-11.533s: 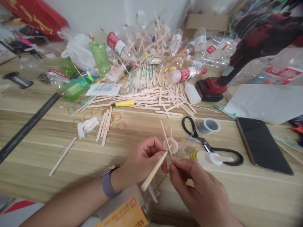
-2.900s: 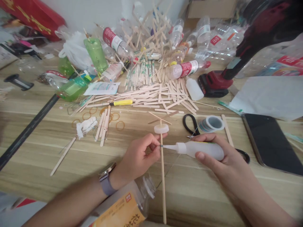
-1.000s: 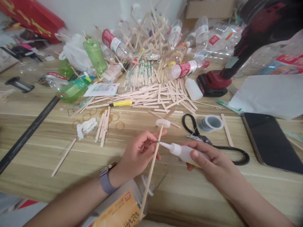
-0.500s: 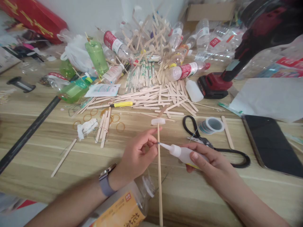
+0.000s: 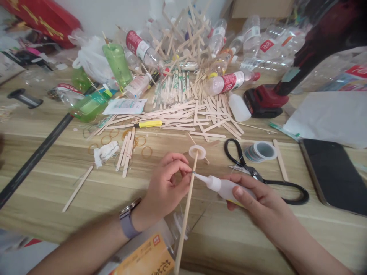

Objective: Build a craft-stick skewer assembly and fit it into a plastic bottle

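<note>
A long thin wooden stick runs from the bottom edge up to a round whitish plastic cap at its far end. My left hand, wearing a watch, is closed with thumb and fingertips pinched at the stick's left side, by a small dark band around it. A white glue bottle with a pointed nozzle is gripped in my right hand. Its tip touches or nearly touches the stick at that band. Below my left wrist lies a clear bottle with an orange label, partly hidden by my forearm.
Black-handled scissors, a thread spool and a phone lie to the right. Several craft sticks are heaped ahead, with plastic bottles behind. A yellow-handled tool and rubber bands lie left of centre.
The stick has tilted, its near end swinging left and the cap turning to show its round face. My left index finger has drawn back from behind the stick. The glue bottle stays at the band.
</note>
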Demonstrator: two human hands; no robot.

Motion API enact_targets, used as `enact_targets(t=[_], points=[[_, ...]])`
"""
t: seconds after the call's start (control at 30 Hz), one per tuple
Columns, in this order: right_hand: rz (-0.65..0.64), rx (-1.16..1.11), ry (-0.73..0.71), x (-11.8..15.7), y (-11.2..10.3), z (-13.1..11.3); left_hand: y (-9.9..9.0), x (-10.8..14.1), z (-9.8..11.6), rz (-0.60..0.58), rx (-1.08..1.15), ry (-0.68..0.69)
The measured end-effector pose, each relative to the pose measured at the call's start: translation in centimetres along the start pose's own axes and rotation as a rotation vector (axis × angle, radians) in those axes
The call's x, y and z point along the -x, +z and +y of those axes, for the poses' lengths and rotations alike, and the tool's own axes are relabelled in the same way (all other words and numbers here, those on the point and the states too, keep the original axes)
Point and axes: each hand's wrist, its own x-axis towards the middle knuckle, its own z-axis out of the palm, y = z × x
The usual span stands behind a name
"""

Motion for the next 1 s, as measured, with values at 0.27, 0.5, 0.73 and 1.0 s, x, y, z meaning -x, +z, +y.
enact_targets(t=[0.27,0.5,0.73,1.0], points=[[0.012,-0.005,0.021,0.18,0.03,-0.23,0.18,-0.04,0.30,-0.042,0.179,-0.087],[0.052,-0.080,0.031,0.29,0.22,-0.30,0.53,-0.15,0.52,-0.045,0.376,-0.142],[0.033,-0.117,0.031,0.20,0.09,-0.10,0.58,-0.22,0.48,-0.061,0.424,-0.193],[0.022,-0.088,0.000,0.35,-0.13,-0.12,0.25,-0.25,0.45,-0.091,0.437,-0.196]])
